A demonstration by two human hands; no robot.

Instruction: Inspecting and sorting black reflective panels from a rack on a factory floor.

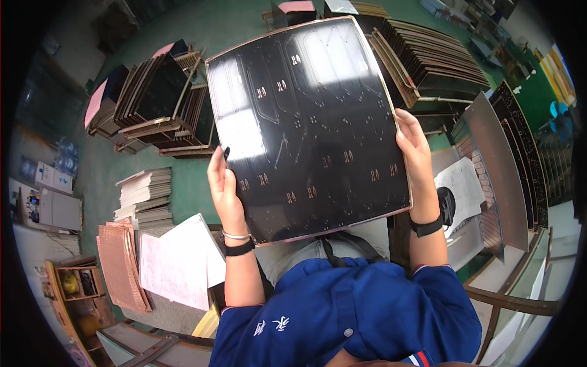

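Observation:
A large glossy black circuit board panel point(318, 140) with copper-coloured edges and small bare pad marks is held up in front of me. My left hand point(225, 189) grips its left edge near the lower corner, thumb on the face. My right hand point(416, 147) clasps the right edge, with the fingers partly behind the board. Window light glares off the upper and left parts of the face. Whatever lies straight behind the panel is hidden.
Racks of upright dark panels point(153, 92) stand at the far left, with another rack point(428, 58) at the far right. To my left lie copper-coloured sheets point(121, 266), white papers point(177, 263) and a stack of pale boards point(143, 196). A grey upright panel point(495, 165) leans at my right.

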